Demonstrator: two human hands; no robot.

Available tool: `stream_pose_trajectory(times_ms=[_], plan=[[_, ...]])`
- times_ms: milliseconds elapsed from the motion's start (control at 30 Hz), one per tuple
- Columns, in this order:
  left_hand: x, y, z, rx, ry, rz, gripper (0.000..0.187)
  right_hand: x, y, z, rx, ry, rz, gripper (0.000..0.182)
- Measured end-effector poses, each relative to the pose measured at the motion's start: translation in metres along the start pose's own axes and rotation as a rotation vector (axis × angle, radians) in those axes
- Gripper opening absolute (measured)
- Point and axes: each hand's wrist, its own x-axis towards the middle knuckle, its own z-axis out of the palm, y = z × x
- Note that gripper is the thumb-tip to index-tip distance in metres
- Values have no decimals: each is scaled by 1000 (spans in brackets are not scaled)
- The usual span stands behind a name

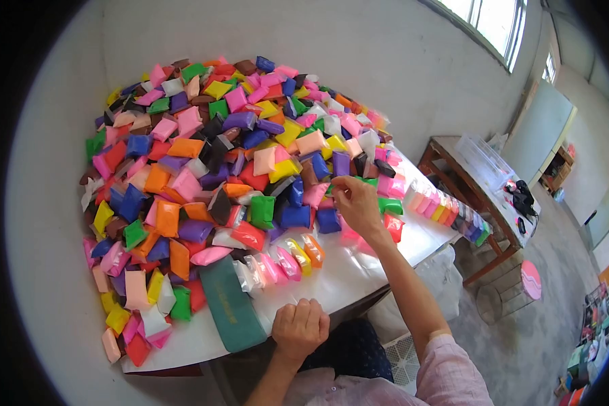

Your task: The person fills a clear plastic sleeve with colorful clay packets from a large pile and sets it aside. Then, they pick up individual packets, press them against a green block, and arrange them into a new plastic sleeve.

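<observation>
A large heap of small coloured packets covers most of a white table. My right hand reaches into the near right side of the heap, fingers pinched at packets next to a blue one; I cannot tell whether it holds one. My left hand rests as a fist on the table's front edge, holding nothing. In front of it a short row of packets stands lined up, white, pink, yellow and orange. A dark green pouch lies flat beside the row.
A second lined-up row of coloured packets lies at the table's right end. Beyond it stands a wooden table with a clear plastic box. A wall backs the heap. Grey floor lies to the right.
</observation>
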Motion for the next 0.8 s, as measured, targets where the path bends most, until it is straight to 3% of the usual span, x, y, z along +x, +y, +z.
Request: stream_pose_trajectory(times_ms=[100, 300, 500, 600, 800], plan=[[-1, 0, 2, 5, 10, 3, 10, 6, 0, 11, -17, 36, -40, 19], [-5, -3, 6, 70, 17, 31, 14, 13, -28, 25, 94, -90, -103, 18], [-6, -2, 6, 55, 30, 27, 14, 25, -76, 34, 67, -385, -187, 17], [-4, -2, 6, 38, 41, 26, 13, 28, -79, 49, 111, -465, -332, 20], [-2, -3, 5, 47, 50, 47, 12, 22, -95, 85, -181, -447, -832, 22]])
